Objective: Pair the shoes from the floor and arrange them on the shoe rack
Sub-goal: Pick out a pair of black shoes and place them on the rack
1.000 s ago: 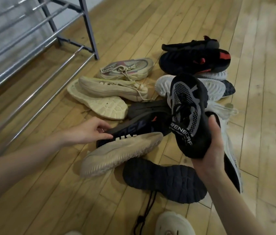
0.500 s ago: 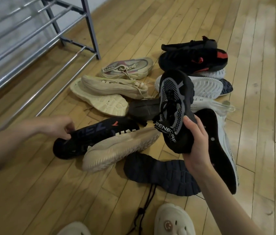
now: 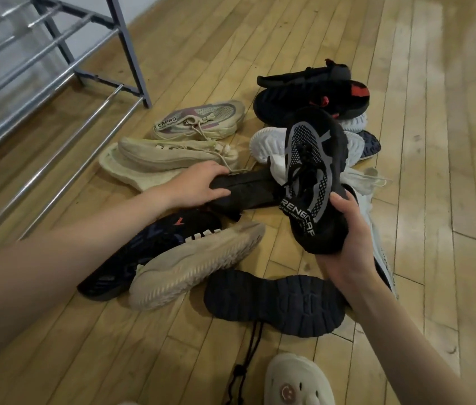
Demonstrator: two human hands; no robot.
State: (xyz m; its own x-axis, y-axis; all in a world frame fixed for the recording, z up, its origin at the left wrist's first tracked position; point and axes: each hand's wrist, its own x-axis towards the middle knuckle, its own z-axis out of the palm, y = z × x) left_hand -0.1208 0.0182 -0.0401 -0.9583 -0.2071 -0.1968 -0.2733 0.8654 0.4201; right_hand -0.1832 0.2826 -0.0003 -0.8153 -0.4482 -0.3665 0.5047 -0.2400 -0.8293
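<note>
Shoes: 1 in right hand (image 3: 345, 244), 1 under left hand (image 3: 198, 185).

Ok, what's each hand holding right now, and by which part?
Right hand grips the black and grey sneaker by its heel. Left hand closes on one end of a dark shoe in the pile.

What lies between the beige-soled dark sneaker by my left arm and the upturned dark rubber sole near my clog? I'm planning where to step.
In the head view, only bare wooden floor separates the beige-soled sneaker from the upturned dark sole.
</note>
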